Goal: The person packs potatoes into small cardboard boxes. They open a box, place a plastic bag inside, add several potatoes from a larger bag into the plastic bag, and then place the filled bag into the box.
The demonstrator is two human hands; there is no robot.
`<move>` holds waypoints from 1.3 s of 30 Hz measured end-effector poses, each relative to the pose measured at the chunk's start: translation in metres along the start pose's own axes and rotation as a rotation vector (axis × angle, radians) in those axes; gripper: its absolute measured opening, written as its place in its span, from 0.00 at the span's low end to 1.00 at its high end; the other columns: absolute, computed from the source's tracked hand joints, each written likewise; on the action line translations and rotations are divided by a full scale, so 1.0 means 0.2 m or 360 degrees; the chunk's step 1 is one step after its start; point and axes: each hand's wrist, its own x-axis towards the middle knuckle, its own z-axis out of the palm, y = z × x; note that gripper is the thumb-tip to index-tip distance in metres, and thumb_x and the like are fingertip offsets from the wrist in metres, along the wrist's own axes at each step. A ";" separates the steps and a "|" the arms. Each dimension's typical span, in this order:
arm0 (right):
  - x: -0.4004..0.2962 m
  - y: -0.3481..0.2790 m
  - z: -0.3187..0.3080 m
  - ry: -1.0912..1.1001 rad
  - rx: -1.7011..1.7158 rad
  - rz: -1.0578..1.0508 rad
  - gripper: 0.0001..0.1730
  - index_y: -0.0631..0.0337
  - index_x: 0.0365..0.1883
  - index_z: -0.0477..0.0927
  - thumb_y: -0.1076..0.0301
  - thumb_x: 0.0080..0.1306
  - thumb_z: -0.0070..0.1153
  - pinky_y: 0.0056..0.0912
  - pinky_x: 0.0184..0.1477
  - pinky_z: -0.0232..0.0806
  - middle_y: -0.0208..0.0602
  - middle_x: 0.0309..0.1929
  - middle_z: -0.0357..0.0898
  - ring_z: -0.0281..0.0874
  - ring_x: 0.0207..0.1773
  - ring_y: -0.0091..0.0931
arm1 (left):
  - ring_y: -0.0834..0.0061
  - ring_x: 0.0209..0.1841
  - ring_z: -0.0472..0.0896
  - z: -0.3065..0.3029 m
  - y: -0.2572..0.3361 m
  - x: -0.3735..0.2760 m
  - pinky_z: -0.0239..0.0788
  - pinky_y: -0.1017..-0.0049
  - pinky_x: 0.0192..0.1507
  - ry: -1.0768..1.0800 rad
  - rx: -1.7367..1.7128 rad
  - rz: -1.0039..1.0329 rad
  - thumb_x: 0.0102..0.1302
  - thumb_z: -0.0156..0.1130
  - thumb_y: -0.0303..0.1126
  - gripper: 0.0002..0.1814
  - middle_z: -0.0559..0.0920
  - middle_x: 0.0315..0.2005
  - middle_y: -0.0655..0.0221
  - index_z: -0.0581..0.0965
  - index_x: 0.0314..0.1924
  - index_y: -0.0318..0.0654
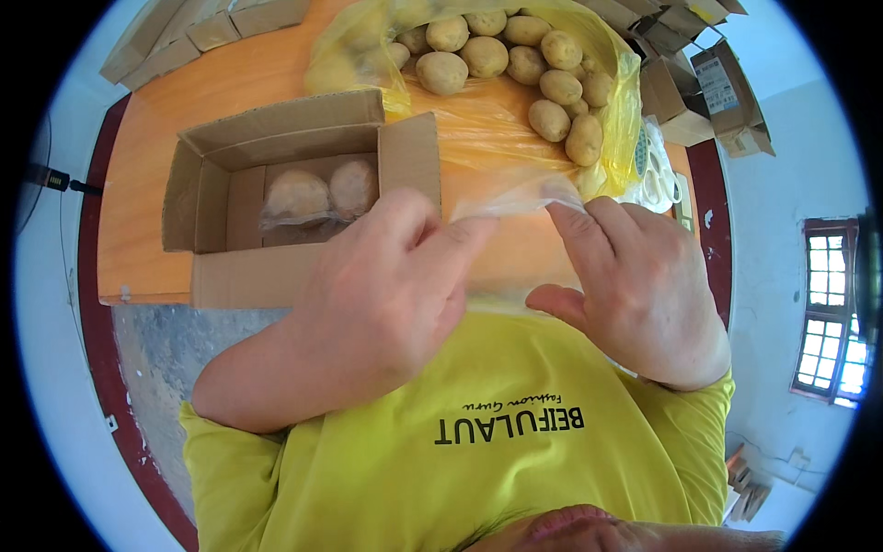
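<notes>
Between my two hands stretches a clear plastic bag [514, 196], thin and see-through, above the table's near edge. My left hand [393, 290] pinches one side of it between thumb and fingers. On the other side, my right hand [631, 283] touches the bag with its index finger, and the thumb stands apart below; whether it grips the film is hard to see. Left of the bag sits an opened cardboard box [214, 200] with its flaps spread. Inside it lie two potatoes [298, 196] wrapped in clear plastic. My left hand partly covers the box's near right corner.
A yellow plastic bag [469, 114] lies spread at the back with several loose potatoes [441, 72] on it. White-handled scissors [659, 186] lie at the right edge of the orange table [148, 179]. Cardboard boxes [669, 96] stand back right, and more cartons [210, 31] back left.
</notes>
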 end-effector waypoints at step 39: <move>-0.10 0.00 0.04 0.0311 -0.0019 -0.0530 0.27 0.67 0.45 0.79 0.64 0.47 0.68 0.29 0.25 0.69 0.43 0.43 0.78 0.76 0.25 0.30 | 0.60 0.41 0.77 0.08 0.00 0.18 0.68 0.63 0.44 -0.0720 0.0579 0.0068 0.43 0.76 0.46 0.25 0.76 0.32 0.60 0.79 0.31 0.32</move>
